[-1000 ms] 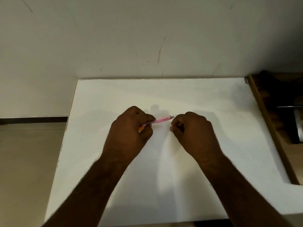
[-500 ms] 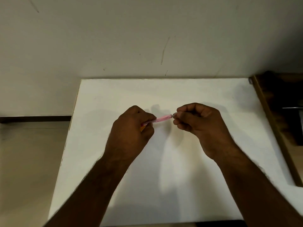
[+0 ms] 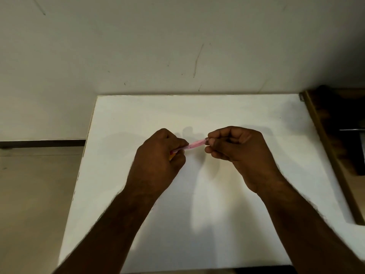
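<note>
A pink pen [image 3: 195, 144] is held above the middle of the white table [image 3: 197, 111], lying nearly level with its right end slightly higher. My left hand [image 3: 158, 163] grips its left part in a fist; an orange bit shows between the fingers, and most of that end is hidden. My right hand [image 3: 235, 147] pinches the pen's right tip between thumb and fingers, its other fingers curled.
The table's far edge meets a marked pale wall [image 3: 177, 46]. A brown wooden piece of furniture [image 3: 327, 139] with dark items stands against the table's right side. Tiled floor [image 3: 35, 194] lies to the left.
My right hand rose from beside the pen's tip and took hold of that tip. The left hand kept its grip on the pen and barely moved.
</note>
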Tool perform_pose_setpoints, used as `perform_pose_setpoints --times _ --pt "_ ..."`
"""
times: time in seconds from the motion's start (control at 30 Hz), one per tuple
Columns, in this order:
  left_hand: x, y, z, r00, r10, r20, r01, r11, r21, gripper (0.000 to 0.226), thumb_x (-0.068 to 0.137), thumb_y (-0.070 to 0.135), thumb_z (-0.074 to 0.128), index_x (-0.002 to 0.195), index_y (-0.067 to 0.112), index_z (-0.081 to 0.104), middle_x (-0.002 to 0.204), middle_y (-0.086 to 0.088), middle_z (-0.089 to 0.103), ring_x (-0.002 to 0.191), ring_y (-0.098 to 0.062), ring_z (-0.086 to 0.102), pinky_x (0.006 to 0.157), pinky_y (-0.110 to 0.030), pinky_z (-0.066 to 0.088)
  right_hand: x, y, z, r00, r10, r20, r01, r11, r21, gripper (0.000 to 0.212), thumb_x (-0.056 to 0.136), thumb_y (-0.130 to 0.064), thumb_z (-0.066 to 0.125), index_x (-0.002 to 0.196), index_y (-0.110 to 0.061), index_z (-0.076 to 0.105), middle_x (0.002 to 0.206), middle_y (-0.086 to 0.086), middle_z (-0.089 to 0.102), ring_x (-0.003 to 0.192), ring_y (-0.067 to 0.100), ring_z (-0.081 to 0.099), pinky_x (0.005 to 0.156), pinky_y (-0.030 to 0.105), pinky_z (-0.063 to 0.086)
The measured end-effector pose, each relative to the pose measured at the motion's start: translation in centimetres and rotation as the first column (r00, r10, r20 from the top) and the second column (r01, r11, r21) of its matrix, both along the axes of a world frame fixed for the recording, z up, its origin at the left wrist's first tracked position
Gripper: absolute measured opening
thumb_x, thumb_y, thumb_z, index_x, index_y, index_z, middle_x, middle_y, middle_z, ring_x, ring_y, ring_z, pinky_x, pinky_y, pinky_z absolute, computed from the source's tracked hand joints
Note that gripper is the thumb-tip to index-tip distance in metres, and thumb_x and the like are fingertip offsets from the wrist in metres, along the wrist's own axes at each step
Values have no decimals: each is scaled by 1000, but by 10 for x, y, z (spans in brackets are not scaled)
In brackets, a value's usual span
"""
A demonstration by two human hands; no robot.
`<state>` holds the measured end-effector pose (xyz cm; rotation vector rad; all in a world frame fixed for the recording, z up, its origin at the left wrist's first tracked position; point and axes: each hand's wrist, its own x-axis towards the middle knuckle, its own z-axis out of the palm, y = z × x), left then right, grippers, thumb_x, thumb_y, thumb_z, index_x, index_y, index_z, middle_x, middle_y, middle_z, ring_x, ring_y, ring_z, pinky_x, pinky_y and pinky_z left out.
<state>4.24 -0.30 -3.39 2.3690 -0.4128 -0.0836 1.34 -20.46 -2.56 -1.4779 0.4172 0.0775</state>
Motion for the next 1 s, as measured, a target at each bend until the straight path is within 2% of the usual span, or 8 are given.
perform_pose_setpoints --times 0.2,0.33,0.53,0.67,0.73,0.83,0.9,1.0 --pt "-1 0 -1 1000 9 -7 -9 1000 -3 28 86 13 70 110 25 77 94 6 61 84 -14 63 77 -30 52 -1 1 0 1000 11 -3 -11 1000 -20 11 88 3 73 93 -6 78 80 12 79 75 22 78 67 23 59" --pt "-2 -6 0 999 40 12 -39 996 -78 25 86 14 70 108 22 78 91 7 64 78 -11 61 75 -28 52 -1 7 4 1000 -4 -29 6 997 82 25 90 -7 74 114 -11 71 89 16 80 82 27 79 72 26 61" --pt "-10 -17 0 998 26 -53 -35 981 -190 23 83 19 72 104 21 79 87 2 72 81 -17 69 76 -42 58 -2 19 1 996 -38 -84 45 996 75 30 88 -7 78 115 -12 65 86 15 80 79 27 79 68 26 59" --pt "-11 -20 3 995 6 -98 -26 977 -210 33 86 29 75 118 21 75 89 8 77 81 -10 72 83 -38 59 0 16 -3 994 -87 -66 80 992 -103 24 84 -14 82 102 -13 66 78 12 79 72 25 78 72 38 62" --pt "-8 -16 3 995 67 -72 -80 978 -192 31 86 31 76 116 21 75 90 9 77 81 -8 71 85 -32 58 1 11 -8 994 -91 -59 68 945 -320 21 82 -23 85 95 -19 68 74 6 78 70 23 78 78 46 63" --pt "-1 -7 2 980 183 -72 -193 968 -162 23 85 32 76 107 24 77 81 17 71 76 0 69 81 -19 54 0 10 -15 997 -46 -68 -14 717 -697 21 77 -37 84 87 -30 66 67 -13 72 68 7 72 73 32 56" --pt "3 0 1 967 239 -91 -250 959 -133 19 85 30 77 103 27 77 78 21 67 78 -1 69 81 -21 54 -2 16 -18 996 2 -86 -69 606 -793 21 77 -39 82 86 -31 65 62 -19 67 67 3 68 65 23 46" --pt "6 7 -2 952 286 -109 -293 954 -58 17 84 28 76 101 27 77 80 16 69 80 -8 69 81 -28 54 -2 21 -23 991 50 -126 -133 544 -829 20 80 -38 80 92 -29 68 77 -11 74 73 13 70 64 23 43"
